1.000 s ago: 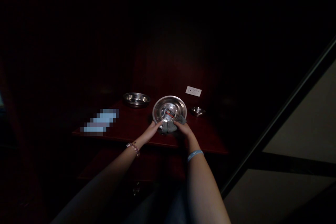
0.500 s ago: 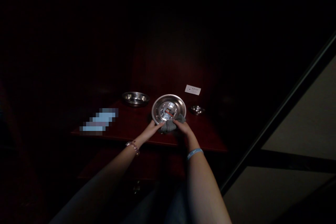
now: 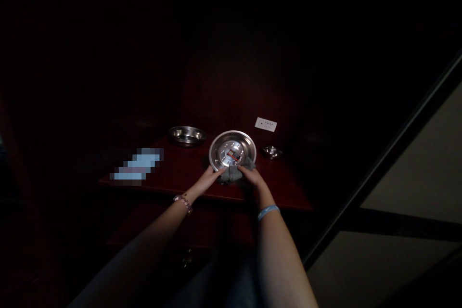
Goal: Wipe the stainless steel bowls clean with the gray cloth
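A shiny metal basin (image 3: 224,147) with a red-and-black label inside is tilted toward me above the front part of the dark red desk. My left hand (image 3: 207,179) grips its lower left rim, thumb on top. At the lower right rim, my right hand (image 3: 254,176) is closed on a grey cloth (image 3: 233,173) folded over the basin's edge. The cloth hangs between both hands, and the undersides of my fingers are hidden behind it and the basin.
On the desk (image 3: 173,173) a second metal basin (image 3: 186,136) stands at the back left, and a small metal bowl (image 3: 272,152) on the right. A white card (image 3: 266,124) is behind them. A blurred-out light-blue item (image 3: 139,167) lies left. A dark-framed panel (image 3: 361,202) slants at right.
Almost nothing differs. The whole view has shifted very slightly; both hands keep the same hold on the basin and cloth.
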The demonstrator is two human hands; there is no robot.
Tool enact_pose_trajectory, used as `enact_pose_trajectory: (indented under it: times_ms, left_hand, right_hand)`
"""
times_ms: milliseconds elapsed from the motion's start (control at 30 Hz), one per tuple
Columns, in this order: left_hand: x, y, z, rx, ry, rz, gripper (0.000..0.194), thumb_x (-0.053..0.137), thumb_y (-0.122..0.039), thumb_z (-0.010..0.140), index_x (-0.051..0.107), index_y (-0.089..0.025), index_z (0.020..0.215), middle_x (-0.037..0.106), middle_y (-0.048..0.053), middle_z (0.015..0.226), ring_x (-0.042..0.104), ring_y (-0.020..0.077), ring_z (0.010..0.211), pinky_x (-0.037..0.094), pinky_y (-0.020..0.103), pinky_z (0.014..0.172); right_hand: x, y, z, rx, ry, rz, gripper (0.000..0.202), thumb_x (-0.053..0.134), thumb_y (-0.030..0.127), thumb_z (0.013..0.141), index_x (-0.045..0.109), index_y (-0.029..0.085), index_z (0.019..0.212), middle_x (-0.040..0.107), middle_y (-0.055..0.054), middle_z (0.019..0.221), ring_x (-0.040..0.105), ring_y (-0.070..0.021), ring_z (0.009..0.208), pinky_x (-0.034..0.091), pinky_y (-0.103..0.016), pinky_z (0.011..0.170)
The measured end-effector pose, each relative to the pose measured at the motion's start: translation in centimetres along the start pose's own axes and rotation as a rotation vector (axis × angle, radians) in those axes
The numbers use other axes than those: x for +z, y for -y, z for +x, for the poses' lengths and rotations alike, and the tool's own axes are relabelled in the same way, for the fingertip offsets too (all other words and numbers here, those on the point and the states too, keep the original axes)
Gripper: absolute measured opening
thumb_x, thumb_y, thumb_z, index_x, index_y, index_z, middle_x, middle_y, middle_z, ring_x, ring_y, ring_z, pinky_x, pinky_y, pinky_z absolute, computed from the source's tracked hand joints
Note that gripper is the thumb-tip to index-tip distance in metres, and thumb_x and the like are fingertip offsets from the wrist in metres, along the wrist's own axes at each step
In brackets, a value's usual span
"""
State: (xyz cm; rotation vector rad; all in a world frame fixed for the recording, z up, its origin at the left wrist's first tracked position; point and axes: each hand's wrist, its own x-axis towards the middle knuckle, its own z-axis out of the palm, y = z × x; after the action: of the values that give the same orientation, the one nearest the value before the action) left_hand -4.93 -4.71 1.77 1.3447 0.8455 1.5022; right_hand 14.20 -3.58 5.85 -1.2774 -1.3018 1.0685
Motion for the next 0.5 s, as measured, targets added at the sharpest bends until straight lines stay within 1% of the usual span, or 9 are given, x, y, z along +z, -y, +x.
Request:
enact_pose_trajectory:
  times_ms: [167, 300, 400, 500]
  left_hand:
    - [-0.1, 0.3, 0.3, -0.005, -0.016, -0.028, 0.073, 0.082, -0.051, 0.066, 0.064, -0.016, 0.128, 0.062, 0.015, 0.142, 0.047, 0.0355, 0.14, 0.028, 0.049, 0.12]
    - [-0.1, 0.3, 0.4, -0.001, -0.014, -0.047, 0.069, 0.082, -0.052, 0.067, 0.066, -0.014, 0.123, 0.063, 0.016, 0.14, 0.05, 0.0356, 0.137, 0.031, 0.049, 0.118]
    - [-0.1, 0.2, 0.3, 0.004, -0.023, -0.042, 0.067, 0.081, -0.052, 0.068, 0.067, -0.015, 0.122, 0.063, 0.015, 0.14, 0.051, 0.0345, 0.137, 0.031, 0.047, 0.119]
    - [-0.1, 0.1, 0.2, 0.001, -0.025, -0.048, 0.065, 0.081, -0.052, 0.069, 0.067, -0.016, 0.122, 0.064, 0.014, 0.139, 0.05, 0.0337, 0.138, 0.031, 0.046, 0.119]
  right_hand:
    - [0.1, 0.3, -0.1, 0.007, 0.005, 0.031, 0.032, 0.076, 0.026, 0.072, 0.072, 0.016, 0.103, 0.076, -0.009, 0.111, 0.068, -0.0232, 0.111, 0.049, -0.038, 0.106]
    - [0.2, 0.6, -0.3, 0.073, 0.025, 0.065, 0.029, 0.073, 0.025, 0.076, 0.072, 0.016, 0.103, 0.076, -0.008, 0.108, 0.069, -0.0226, 0.108, 0.051, -0.04, 0.104]
    - [0.3, 0.8, -0.4, 0.086, 0.019, 0.086, 0.028, 0.073, 0.024, 0.076, 0.072, 0.017, 0.102, 0.076, -0.006, 0.103, 0.069, -0.023, 0.108, 0.052, -0.042, 0.103]
    - [0.4, 1.0, -0.5, 0.086, 0.003, 0.079, 0.027, 0.072, 0.022, 0.076, 0.072, 0.016, 0.102, 0.076, -0.007, 0.104, 0.069, -0.0224, 0.108, 0.052, -0.041, 0.104]
